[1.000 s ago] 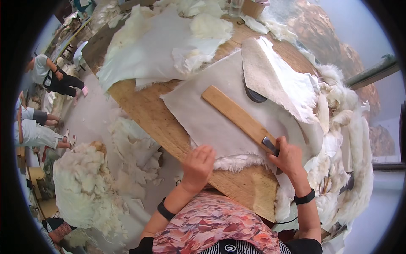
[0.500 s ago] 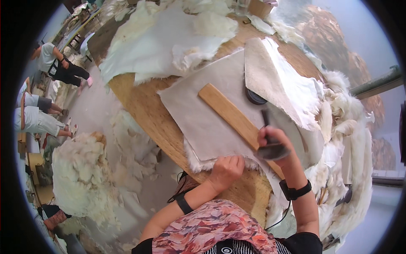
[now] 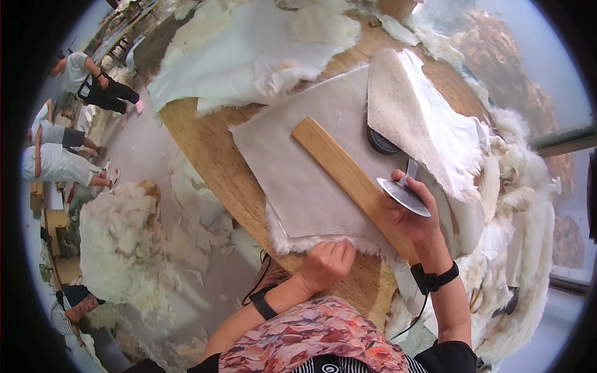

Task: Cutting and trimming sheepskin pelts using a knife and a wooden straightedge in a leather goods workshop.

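A greige hide piece [image 3: 298, 168] with a fur fringe lies on the wooden table [image 3: 202, 171]. My left hand [image 3: 325, 264] has curled fingers on its near edge, apparently gripping it. My right hand [image 3: 415, 217] holds a metal tool with a broad curved blade [image 3: 407, 196] and a short upright shank, raised over the right end of a long wooden bar [image 3: 333, 155], which lies diagonally across the hide. A round black object [image 3: 380, 142] sits partly under a folded-over white and beige hide flap [image 3: 398, 96].
More white hides [image 3: 249, 43] cover the table's far part. Fleece piles stand on the right [image 3: 522, 236] and on the floor at left [image 3: 118, 242]. Several people [image 3: 81, 81] are at the far left. A window frame [image 3: 559, 143] is at the right.
My left hand has moved right onto the hide's near edge and closed. My right hand has lifted the metal tool from the bar and turned it over, blade up.
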`<state>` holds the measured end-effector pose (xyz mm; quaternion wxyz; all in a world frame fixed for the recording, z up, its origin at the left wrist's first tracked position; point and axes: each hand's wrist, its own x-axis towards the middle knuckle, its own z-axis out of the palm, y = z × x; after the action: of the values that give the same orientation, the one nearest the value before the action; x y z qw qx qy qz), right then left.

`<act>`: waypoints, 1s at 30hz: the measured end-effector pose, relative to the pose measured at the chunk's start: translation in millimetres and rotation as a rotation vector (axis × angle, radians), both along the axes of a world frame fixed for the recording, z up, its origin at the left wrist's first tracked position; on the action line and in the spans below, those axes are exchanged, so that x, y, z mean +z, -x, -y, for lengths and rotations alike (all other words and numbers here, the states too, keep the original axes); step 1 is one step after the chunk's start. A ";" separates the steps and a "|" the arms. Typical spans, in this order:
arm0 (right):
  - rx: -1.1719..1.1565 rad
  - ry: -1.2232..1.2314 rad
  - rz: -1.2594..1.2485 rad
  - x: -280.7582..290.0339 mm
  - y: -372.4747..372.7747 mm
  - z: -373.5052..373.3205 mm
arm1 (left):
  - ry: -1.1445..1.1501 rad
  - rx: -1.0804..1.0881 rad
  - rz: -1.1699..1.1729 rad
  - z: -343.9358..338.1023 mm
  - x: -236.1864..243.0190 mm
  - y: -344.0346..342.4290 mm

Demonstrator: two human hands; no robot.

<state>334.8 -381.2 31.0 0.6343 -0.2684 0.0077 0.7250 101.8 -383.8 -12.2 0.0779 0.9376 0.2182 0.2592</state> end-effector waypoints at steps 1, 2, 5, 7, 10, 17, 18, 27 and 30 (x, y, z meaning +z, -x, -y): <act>0.047 -0.040 0.037 -0.4 -0.7 -0.3 | -0.011 -0.006 0.004 0.2 -0.2 -0.3; 0.050 -0.039 0.036 -0.9 -1.4 -0.8 | -0.021 -0.013 0.008 0.5 -0.3 -0.5; 0.216 -0.052 0.643 -0.7 3.6 -1.6 | -0.036 -0.019 0.010 1.3 -1.5 0.5; 0.332 -0.157 0.853 1.6 20.1 1.4 | -0.029 -0.020 0.010 1.4 -1.0 1.3; 0.491 -0.395 1.271 -1.0 30.1 2.9 | -0.024 -0.017 0.015 1.7 1.4 0.7; 0.543 -0.521 1.445 3.6 35.6 5.0 | -0.060 -0.013 0.014 2.3 -0.9 1.6; 0.551 -0.486 1.398 4.4 36.6 6.3 | -0.060 -0.012 0.014 2.1 -1.1 1.7; 0.565 -0.496 1.428 5.7 40.5 4.2 | -0.061 -0.004 0.049 3.0 -4.7 0.6; 0.587 -0.508 1.481 7.3 40.2 4.0 | -0.066 0.002 0.047 2.8 -5.8 -0.3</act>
<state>294.5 -385.2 38.3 0.3021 -0.5152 -0.6451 0.4766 102.1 -386.7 -18.0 0.0518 0.9331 0.2085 0.2885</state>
